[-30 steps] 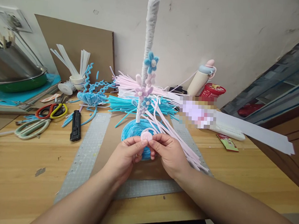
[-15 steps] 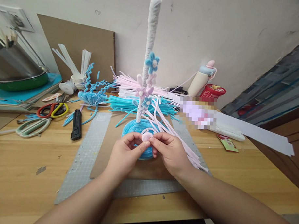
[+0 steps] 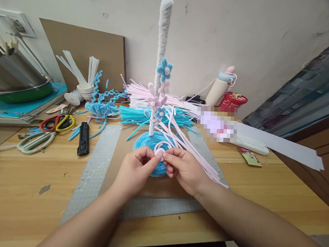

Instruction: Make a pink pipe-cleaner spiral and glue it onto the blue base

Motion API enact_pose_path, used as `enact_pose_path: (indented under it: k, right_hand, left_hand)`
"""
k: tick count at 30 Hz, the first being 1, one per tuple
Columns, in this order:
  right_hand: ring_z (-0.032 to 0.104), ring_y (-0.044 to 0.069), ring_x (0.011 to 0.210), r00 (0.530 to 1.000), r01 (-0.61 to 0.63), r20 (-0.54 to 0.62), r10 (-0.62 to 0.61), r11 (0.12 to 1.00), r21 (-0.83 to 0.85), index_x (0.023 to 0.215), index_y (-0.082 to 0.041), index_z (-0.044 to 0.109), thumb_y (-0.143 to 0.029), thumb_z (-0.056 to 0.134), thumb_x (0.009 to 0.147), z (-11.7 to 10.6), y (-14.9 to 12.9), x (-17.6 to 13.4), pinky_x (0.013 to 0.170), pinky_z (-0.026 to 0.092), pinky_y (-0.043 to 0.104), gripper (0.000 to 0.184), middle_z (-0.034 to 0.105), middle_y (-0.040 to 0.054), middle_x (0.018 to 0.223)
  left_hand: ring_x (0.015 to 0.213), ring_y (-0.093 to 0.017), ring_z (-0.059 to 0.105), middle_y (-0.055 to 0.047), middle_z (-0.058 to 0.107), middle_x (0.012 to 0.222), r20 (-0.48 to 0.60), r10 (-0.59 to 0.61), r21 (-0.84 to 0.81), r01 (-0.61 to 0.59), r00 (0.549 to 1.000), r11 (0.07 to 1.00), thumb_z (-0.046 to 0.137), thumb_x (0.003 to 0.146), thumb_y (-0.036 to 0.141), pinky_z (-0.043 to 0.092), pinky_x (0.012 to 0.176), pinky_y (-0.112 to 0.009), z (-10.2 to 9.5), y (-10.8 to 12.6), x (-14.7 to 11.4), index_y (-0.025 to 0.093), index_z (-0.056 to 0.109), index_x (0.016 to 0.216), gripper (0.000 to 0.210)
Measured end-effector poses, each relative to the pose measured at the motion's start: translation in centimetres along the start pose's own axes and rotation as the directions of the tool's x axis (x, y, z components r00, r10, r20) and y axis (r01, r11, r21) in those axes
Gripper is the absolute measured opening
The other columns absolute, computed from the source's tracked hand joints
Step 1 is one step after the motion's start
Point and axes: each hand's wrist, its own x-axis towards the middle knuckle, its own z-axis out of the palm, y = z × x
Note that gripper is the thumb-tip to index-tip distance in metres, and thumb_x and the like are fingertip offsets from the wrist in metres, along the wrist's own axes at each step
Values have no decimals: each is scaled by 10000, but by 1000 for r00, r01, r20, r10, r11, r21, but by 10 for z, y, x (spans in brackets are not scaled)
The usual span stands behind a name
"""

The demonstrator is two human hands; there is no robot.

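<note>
Pink chenille coil (image 3: 159, 151) in left hand (image 3: 134, 169): fuzzy, matt. Desk (image 3: 24, 180) beneath: smooth wood. Utility knife (image 3: 83, 138) left of hand: black plastic.

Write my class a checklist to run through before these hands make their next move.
1. Pink coil held from both sides: ok, left hand and right hand pinch it.
2. Coil's loose end secured: cannot tell, fingers cover part of it.
3. White post standing: ok, nearly upright.
4. Scissors with red and yellow handles away from the fingers: ok, they lie well to the left.
5. Pink strands well away from the right hand: not ok, they run along its edge in this view; whether they touch, cannot tell.
</note>
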Motion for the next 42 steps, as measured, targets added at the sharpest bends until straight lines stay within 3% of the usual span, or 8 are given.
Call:
enact_pose_path:
  k: [5,10,16,20,25,27,32,42]
  right_hand:
    - [469,61,413,981,165,-72,-182,965,-203,656,-151,593,-379,719,711,3,-4,-6,431,388,199,266,531,-52,495]
    - [462,52,409,989,141,-27,-145,981,-131,671,-151,597,-365,703,736,-2,-2,-4,423,380,185,248,536,-54,501]
    - [467,54,415,993,116,10,-116,988,-103,687,-150,602,-356,695,747,1,3,-5,416,376,171,234,529,-58,489]
    - [472,55,421,982,183,-6,-187,970,-162,690,-153,609,-346,683,765,-6,-5,-2,438,389,177,220,534,-55,488]
    - [486,57,459,822,472,-258,-508,861,-191,742,-176,635,-300,684,769,-30,-24,15,476,407,184,136,557,-52,550]
    - [478,54,459,783,515,-308,-540,841,-164,745,-176,635,-299,694,754,-36,-28,20,461,400,187,136,565,-44,595]
    - [479,59,469,815,483,-287,-504,864,-146,732,-171,625,-325,694,752,-34,-30,19,465,402,196,170,542,-37,608]
    - [465,86,435,897,349,-195,-397,906,-240,729,-165,610,-371,690,739,-30,-18,20,468,388,223,221,519,-51,487]
  left_hand:
    - [488,-77,393,63,442,522,-32,-46,51,48,998,998,622,777,400,310,483,-204,3,-3,0,165,496,651,295]
    - [474,-82,406,58,463,532,123,-52,44,47,991,998,565,825,421,327,475,-207,1,1,-1,171,535,705,279]
    - [474,-83,379,43,463,510,154,66,146,-88,986,985,521,865,382,279,456,-207,1,3,-4,172,591,628,324]
    - [473,-96,422,42,482,509,155,29,91,-44,987,995,505,860,434,319,470,-215,0,1,-1,179,567,656,332]
    - [615,-129,509,20,556,687,-185,149,295,-89,971,951,535,840,414,389,568,-242,-11,-6,9,197,571,781,229]
    - [720,-161,548,1,597,767,-183,247,505,-125,952,854,572,817,333,418,665,-276,-14,-8,14,201,590,801,135]
    - [850,-225,578,-46,636,851,20,230,714,-175,973,678,558,808,297,425,747,-338,-7,-8,31,211,650,837,129]
    - [766,-225,556,-62,599,811,46,218,795,-168,975,583,596,747,227,391,665,-312,14,-6,53,189,630,673,90]
